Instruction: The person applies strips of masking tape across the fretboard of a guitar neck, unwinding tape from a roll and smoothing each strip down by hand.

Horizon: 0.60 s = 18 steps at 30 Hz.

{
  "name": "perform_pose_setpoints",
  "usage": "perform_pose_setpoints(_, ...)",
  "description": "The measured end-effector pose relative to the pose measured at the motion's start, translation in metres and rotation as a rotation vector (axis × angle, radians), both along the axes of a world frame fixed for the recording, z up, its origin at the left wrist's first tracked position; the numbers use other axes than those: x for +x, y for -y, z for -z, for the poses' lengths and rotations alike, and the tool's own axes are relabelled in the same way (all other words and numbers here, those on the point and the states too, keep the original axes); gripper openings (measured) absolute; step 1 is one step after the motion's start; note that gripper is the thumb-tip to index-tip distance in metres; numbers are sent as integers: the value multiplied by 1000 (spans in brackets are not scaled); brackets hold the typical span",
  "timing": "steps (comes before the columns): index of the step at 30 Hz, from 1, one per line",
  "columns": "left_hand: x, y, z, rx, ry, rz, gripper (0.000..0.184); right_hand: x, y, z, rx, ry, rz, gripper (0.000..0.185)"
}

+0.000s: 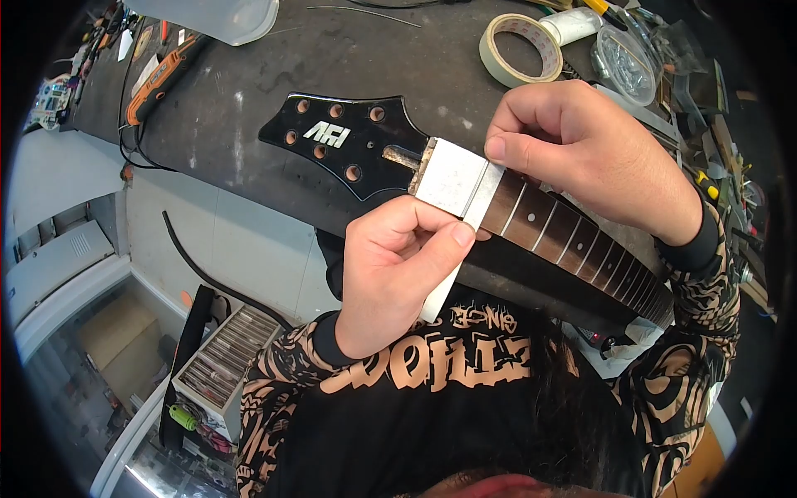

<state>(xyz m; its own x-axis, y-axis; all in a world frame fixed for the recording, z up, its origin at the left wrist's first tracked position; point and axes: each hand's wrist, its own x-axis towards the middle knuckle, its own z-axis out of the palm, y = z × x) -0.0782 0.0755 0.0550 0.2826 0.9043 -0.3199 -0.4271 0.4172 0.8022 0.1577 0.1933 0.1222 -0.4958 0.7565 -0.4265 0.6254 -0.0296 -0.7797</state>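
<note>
A guitar neck with a black headstock (365, 124) lies slantwise over the bench edge, its brown fretboard (540, 220) running down to the right. White tape (452, 176) covers the neck beside the headstock. Across the fretboard next to it runs a pale strip (444, 290), its lower end hanging free past the neck's edge. My left hand (394, 270) pinches this strip between thumb and fingers at the near edge of the neck. At the far edge, my right hand (573, 149) is closed, its thumb and fingertips pressed together at the strip's upper end.
On the dark bench (249, 100) are a tape roll (498, 54), an orange-and-black tool (158, 83) with a cord and a clear plastic container (220, 17). Clutter lines the right side. A box of slotted items (228, 357) stands below left.
</note>
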Motion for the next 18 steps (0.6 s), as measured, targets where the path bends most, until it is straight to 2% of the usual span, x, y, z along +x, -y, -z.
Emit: perform_pose_setpoints(18,-2,-1,-1,-24,31,13,8,-1,2,4,-74,-18,40,26)
